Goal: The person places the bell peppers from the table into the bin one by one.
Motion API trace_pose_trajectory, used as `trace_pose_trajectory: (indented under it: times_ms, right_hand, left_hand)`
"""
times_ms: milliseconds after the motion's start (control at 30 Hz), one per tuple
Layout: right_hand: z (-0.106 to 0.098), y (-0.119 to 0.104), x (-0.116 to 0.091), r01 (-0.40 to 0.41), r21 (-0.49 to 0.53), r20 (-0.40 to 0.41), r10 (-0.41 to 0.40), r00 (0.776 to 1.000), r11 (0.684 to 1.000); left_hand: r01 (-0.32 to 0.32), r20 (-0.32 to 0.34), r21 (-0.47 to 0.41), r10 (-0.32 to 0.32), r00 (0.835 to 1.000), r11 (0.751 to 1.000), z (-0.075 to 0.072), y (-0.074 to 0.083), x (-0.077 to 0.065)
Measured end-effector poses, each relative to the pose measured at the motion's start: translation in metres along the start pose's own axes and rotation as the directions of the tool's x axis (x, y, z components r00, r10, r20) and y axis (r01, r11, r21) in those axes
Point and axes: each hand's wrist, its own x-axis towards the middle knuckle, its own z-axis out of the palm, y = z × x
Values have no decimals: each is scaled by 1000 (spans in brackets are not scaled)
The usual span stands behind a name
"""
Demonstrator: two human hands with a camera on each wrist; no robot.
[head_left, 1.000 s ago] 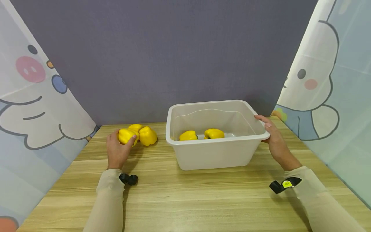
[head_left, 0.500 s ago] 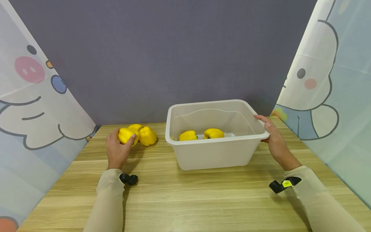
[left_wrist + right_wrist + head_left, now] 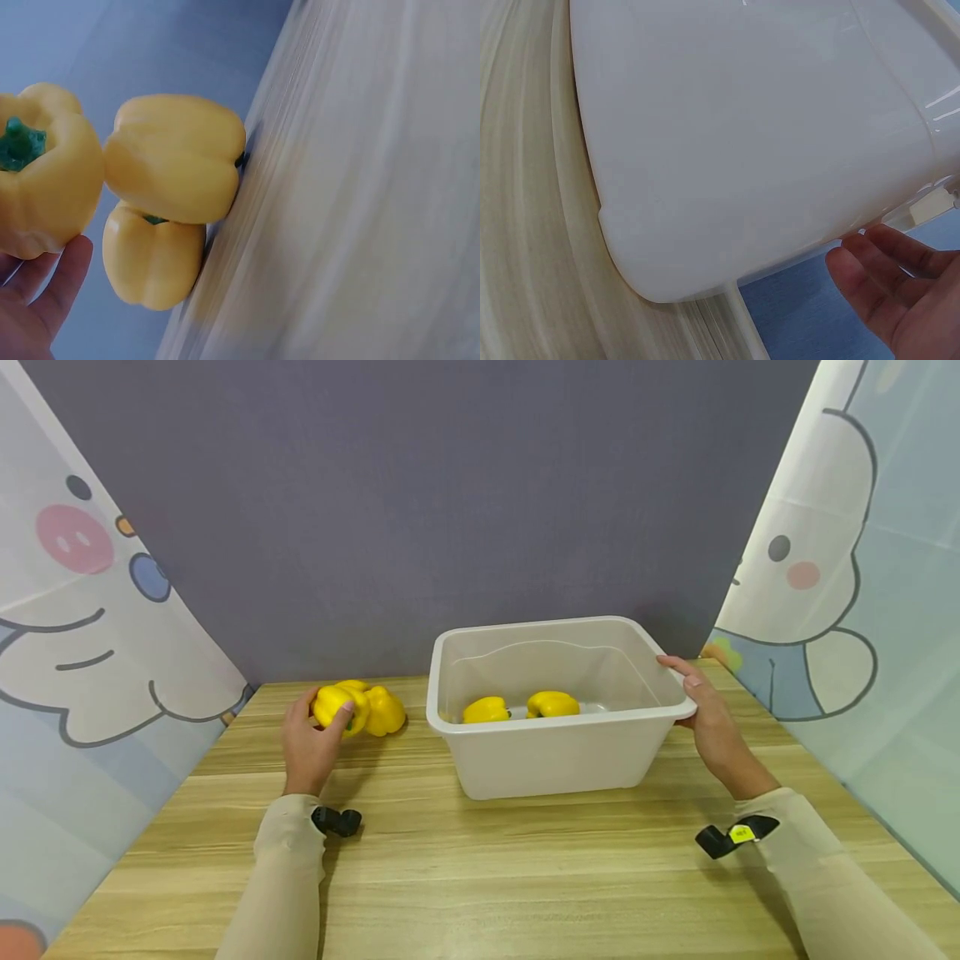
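My left hand (image 3: pixel 311 750) grips a yellow bell pepper (image 3: pixel 56 180) between thumb and fingers, its green stem showing in the left wrist view. Right behind it two more bell peppers sit on the table, one on the right (image 3: pixel 386 710) and one farther back (image 3: pixel 352 684), mostly covered by the held one. At the right end of a pale grey plastic bin (image 3: pixel 555 760), my right hand (image 3: pixel 712 727) holds the rim, thumb on top and fingers curled under it. Inside the bin lie two yellow bell peppers, one left (image 3: pixel 487 710) and one near the middle (image 3: pixel 553 704).
The wood-grain table (image 3: pixel 480 877) runs up to a dark grey partition (image 3: pixel 450 510) behind the bin. Cartoon-printed curtains, left (image 3: pixel 90 635) and right (image 3: pixel 847 568), close off both sides. A small black camera sits on each wrist.
My left hand has turned the bell pepper so its stem end comes into view, and shifted slightly right and up with it. The right hand and the bin have stayed in place.
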Motion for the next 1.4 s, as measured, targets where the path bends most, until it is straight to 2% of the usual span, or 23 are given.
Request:
trace_pose_trajectory:
  times_ms: [933,1133,1400]
  right_hand:
    - [0,-2,-1,3,-53,-2,-3,1000,999]
    - [0,-1,-1,3,-39,-2,-3,1000,999]
    - [0,1,-1,11,6,1,-11,1000,1000]
  left_hand:
    - [67,97,-152,-53,994,986,12,22,-3]
    - [101,132,-212,-74,988,972,18,29,-3]
    - [101,162,-294,-54,985,950,25,38,-4]
